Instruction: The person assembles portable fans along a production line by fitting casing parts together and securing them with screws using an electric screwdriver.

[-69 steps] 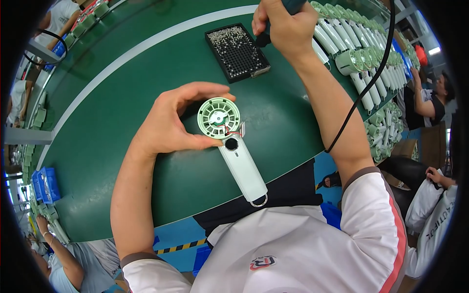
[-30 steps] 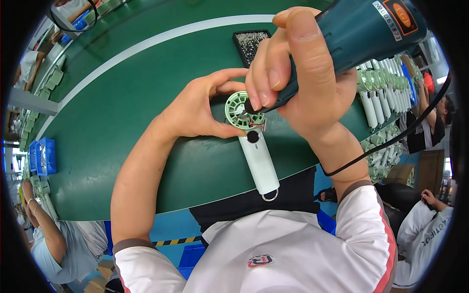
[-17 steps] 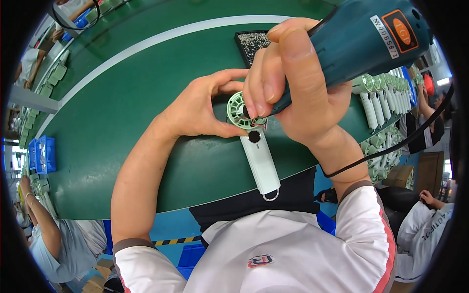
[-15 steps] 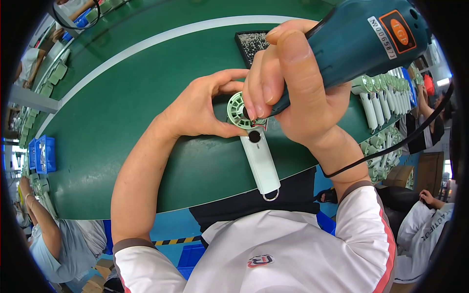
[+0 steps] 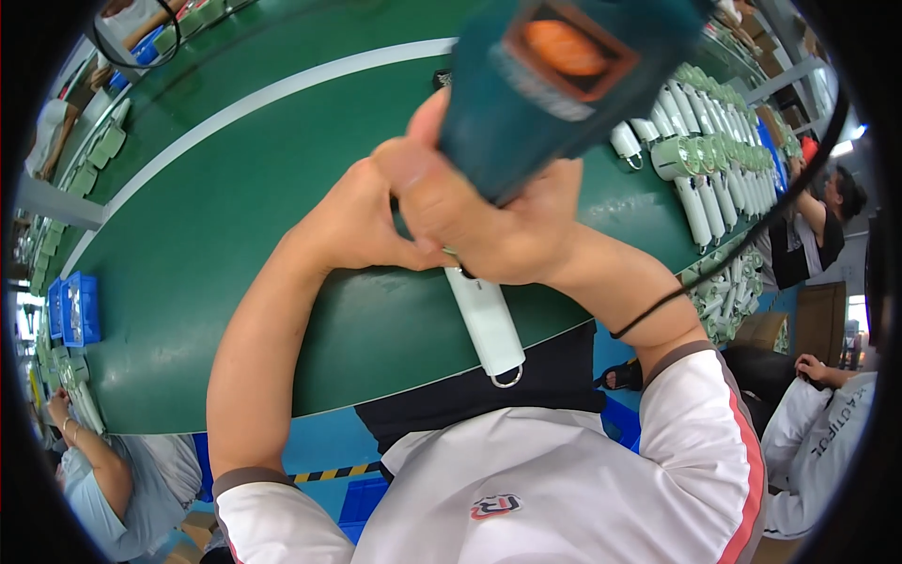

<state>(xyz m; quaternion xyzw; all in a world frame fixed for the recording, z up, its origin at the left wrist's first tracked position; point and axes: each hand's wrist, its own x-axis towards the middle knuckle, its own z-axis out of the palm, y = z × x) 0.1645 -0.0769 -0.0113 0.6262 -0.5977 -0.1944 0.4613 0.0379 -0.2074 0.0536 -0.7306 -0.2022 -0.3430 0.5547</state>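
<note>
My right hand [image 5: 503, 226] is wrapped round a teal electric screwdriver [image 5: 573, 113], which is blurred and points down toward the work. Below it, a handheld fan with a white handle [image 5: 487, 324] reaches over the table's front edge, a metal ring at its end. My left hand [image 5: 362, 226] closes round the fan's head end from the left, thumb against the top of the handle. The fan's head and the screwdriver's tip are hidden behind my right hand.
Rows of white and green fans [image 5: 700, 179] stand on the green table [image 5: 225, 235] at the right. A cable [image 5: 742, 254] runs past my right forearm. Blue bins [image 5: 80, 310] sit at the left edge. The screw tray [image 5: 442, 79] is mostly covered. Other people work on both sides.
My right hand and the screwdriver have shifted left, and the screwdriver stands more upright. The fan's green head, visible before, is now covered. My left hand keeps its hold.
</note>
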